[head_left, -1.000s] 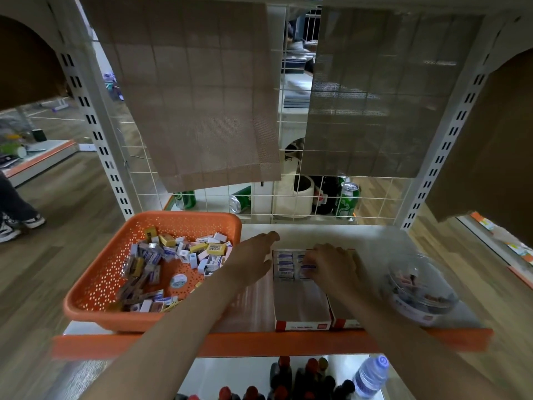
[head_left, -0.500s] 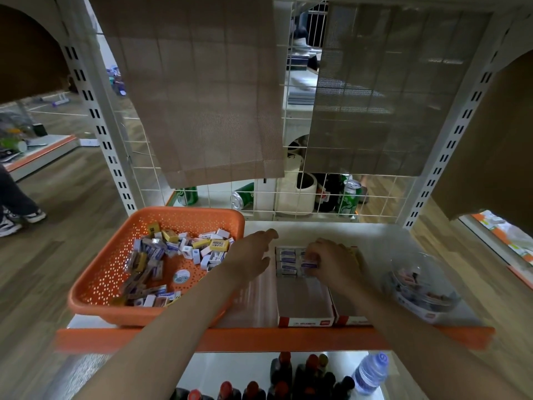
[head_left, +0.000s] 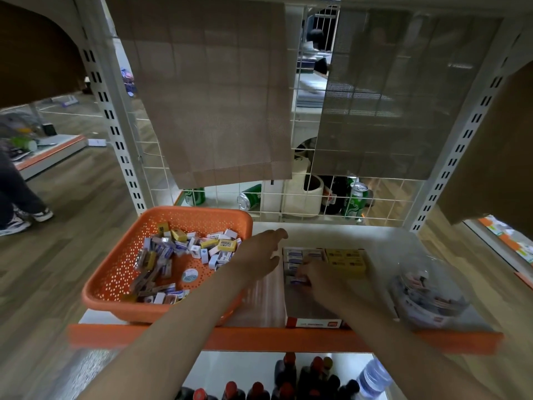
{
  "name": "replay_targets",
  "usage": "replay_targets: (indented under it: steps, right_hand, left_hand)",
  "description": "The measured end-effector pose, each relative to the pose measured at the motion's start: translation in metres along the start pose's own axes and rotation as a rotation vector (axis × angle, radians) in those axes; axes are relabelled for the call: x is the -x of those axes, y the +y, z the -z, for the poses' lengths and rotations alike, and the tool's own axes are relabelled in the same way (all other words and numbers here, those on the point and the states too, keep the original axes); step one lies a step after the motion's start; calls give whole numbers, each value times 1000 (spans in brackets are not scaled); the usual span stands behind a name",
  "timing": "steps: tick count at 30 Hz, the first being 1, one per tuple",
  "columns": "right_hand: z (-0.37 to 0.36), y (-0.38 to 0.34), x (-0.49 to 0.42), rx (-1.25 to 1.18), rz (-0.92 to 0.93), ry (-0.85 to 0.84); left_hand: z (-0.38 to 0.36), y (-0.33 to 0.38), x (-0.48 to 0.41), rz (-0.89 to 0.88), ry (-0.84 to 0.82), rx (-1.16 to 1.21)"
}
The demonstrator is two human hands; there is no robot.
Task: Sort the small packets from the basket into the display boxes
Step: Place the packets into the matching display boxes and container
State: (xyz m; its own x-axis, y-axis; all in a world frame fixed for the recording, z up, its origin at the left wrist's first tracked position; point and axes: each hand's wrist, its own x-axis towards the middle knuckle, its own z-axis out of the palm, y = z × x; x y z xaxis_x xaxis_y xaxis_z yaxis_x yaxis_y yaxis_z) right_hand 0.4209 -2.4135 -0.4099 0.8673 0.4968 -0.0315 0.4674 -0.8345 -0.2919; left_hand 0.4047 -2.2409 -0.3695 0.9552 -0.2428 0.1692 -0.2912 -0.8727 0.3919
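You are reaching both arms over the white metal shelf with the orange front edge (head_left: 259, 339). Your left hand (head_left: 259, 255) is hovering palm down, fingers stretched out and relaxed, gripping nothing. It is hanging over the right rim of the orange perforated plastic basket (head_left: 115, 269), with its fingertips pointing toward the wire grid at the back (whether it is touching the rim, I cannot tell).

The basket is sitting on the left part of the shelf and is holding a loose heap of small packets (head_left: 202, 249) in white, blue and yellow.

Your right hand (head_left: 326, 284) is working inside the white cardboard display box with the red front lip (head_left: 305, 308), just right of the basket. Its fingers are curling down and pinching one blue-and-white packet (head_left: 297, 280) at the near end of the rows of blue-and-white packets (head_left: 294, 256), which are filling the far end of that box.

Flat yellow packets (head_left: 346, 259) are lying in a second display box touching its right side; your forearm is hiding most of that box.

A clear round plastic tub (head_left: 429, 295) with small mixed items is standing near the shelf's right end, apart from the boxes.
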Motion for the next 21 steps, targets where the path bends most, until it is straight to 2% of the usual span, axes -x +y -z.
replay_targets:
  steps: [3,10,13,16,21]
  right_hand:
    - [-1,1,0,53,3,-2]
    - [-13,-3,2,139,19,109]
    - [-13,-1,1,157,40,115]
    - [-12,-1,2,166,64,146]
    - [12,-21,-8,151,77,207]
  left_hand:
    - [2,0,0,-7,-9,-5]
    - [4,-1,2,-11,-7,-22]
    - [8,-3,2,-8,48,-113]
    - [18,-10,5,33,126,-160]
    - [41,-39,23,129,149,-221]
